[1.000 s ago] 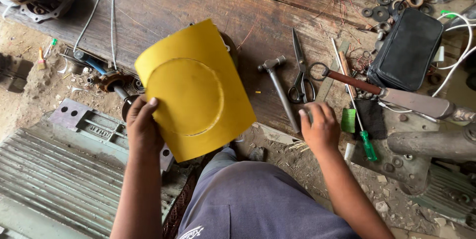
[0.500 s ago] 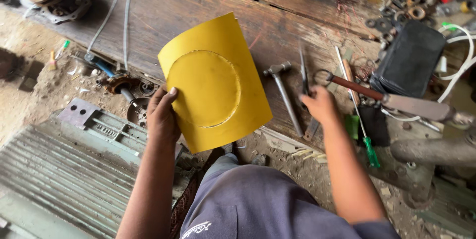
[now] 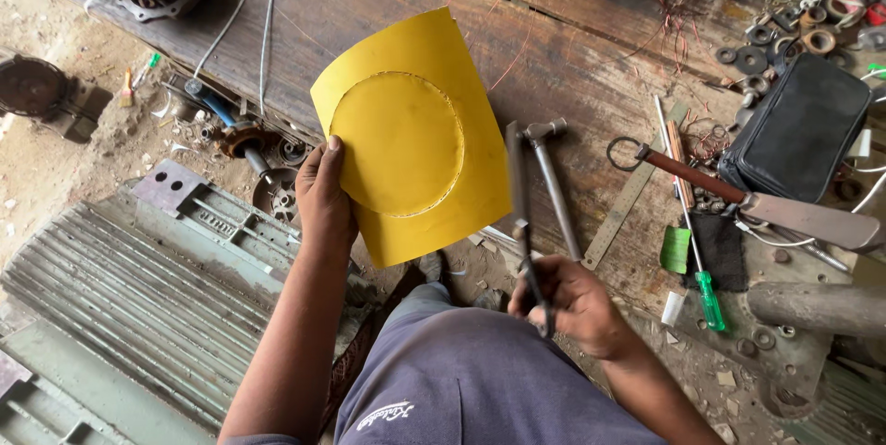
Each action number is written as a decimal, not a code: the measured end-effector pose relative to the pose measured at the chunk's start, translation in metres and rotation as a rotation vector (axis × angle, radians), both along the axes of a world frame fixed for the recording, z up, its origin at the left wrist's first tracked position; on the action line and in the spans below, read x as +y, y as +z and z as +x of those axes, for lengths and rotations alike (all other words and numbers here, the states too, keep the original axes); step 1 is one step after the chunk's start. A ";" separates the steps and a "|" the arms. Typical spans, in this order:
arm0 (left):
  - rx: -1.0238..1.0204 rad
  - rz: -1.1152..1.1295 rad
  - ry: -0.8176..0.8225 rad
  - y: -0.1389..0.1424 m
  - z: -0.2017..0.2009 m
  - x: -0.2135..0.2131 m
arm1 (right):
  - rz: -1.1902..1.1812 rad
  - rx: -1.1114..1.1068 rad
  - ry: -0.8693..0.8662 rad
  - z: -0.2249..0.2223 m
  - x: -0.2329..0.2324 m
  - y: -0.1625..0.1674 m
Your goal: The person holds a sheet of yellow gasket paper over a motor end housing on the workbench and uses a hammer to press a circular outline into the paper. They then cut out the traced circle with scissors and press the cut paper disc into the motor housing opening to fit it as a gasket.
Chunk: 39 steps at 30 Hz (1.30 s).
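One curved yellow sheet with a scored circle (image 3: pixel 413 140) pinched at its edge by left hand (image 3: pixel 323 194), above wooden workbench (image 3: pixel 572 48), right hand (image 3: pixel 577 302) clenched around one pair of dark metal scissors (image 3: pixel 522 214), one steel hammer (image 3: pixel 552 182) lying beside, one green-handled screwdriver (image 3: pixel 694 242) further right

Soft, even daylight fills the scene, with only faint shadows and no harsh glare. The thin dark metal scissors (image 3: pixel 522 223) are smeared by motion blur; the surroundings stay fairly sharp.
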<state>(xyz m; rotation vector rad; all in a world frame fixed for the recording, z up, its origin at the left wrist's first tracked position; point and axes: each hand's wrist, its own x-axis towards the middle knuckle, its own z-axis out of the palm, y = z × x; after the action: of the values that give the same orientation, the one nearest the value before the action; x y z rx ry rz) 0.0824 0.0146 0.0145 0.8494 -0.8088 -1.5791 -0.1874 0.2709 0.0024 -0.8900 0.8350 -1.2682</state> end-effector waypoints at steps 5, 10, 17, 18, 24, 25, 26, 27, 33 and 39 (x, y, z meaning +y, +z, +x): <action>0.036 -0.083 0.013 0.007 -0.007 -0.006 | 0.211 -0.011 0.073 0.004 0.007 -0.030; 0.112 -0.093 0.016 0.019 -0.009 -0.012 | 0.174 -0.012 0.074 -0.009 0.010 -0.061; 0.103 -0.003 -0.019 0.024 -0.009 -0.006 | 0.094 -0.024 0.108 -0.009 0.004 -0.059; 0.098 0.013 -0.009 0.023 -0.009 -0.005 | 0.077 -0.044 0.124 -0.007 0.002 -0.057; 0.115 0.058 -0.036 0.009 -0.017 0.000 | 0.131 -0.092 0.110 0.002 -0.007 -0.046; 0.106 0.067 -0.032 0.008 -0.016 0.000 | 0.147 -0.100 0.105 0.001 -0.007 -0.046; 0.098 0.074 -0.027 0.008 -0.016 0.000 | 0.149 -0.111 0.105 0.001 -0.007 -0.046; 0.089 0.083 -0.023 0.008 -0.015 0.000 | 0.151 -0.123 0.105 0.000 -0.006 -0.047; 0.087 -0.018 -0.003 0.015 -0.009 -0.001 | 0.204 -0.205 0.152 -0.009 -0.001 -0.055; 0.053 -0.010 -0.047 0.012 -0.011 0.001 | 0.129 -0.221 0.169 -0.015 -0.009 -0.063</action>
<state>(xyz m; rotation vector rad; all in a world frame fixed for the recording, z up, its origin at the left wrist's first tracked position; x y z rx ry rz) 0.0711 0.0160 0.0269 0.7835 -0.8029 -1.6312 -0.2028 0.2618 -0.0607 -0.6883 0.6443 -1.1278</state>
